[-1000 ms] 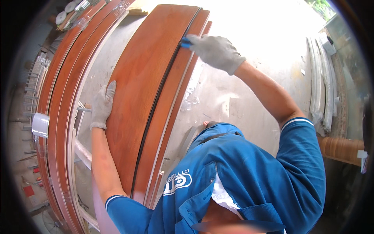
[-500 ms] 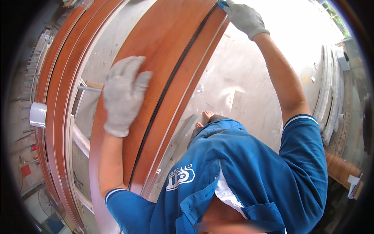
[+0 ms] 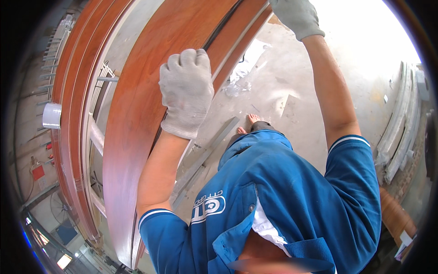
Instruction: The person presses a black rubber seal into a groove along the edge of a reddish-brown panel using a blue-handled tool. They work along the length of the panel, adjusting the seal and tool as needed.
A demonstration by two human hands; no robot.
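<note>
A long reddish-brown wood-grain panel (image 3: 137,91) stretches from the lower left up to the top of the view. Along its right side runs a dark strip (image 3: 223,23) in a groove. My left hand (image 3: 187,89), in a light grey knit glove, is curled into a fist over this strip, hiding part of it. Whatever its fingers hold, if anything, is hidden. My right hand (image 3: 299,18), gloved the same way, is at the far end of the panel's right edge. Its fingers are cut off by the top of the view.
More brown panels (image 3: 75,91) lie at the left, with a whitish roll (image 3: 51,115) beside them. A grey metal bar (image 3: 205,157) rests on the concrete floor (image 3: 292,82) near my feet. Long pale lengths (image 3: 397,123) are stacked at the right. Crumpled clear plastic (image 3: 242,77) lies beyond the panel.
My left hand has moved right and away from me, from spread over the panel's face to a fist over the dark strip. My right hand has moved slightly farther, its fingers leaving view.
</note>
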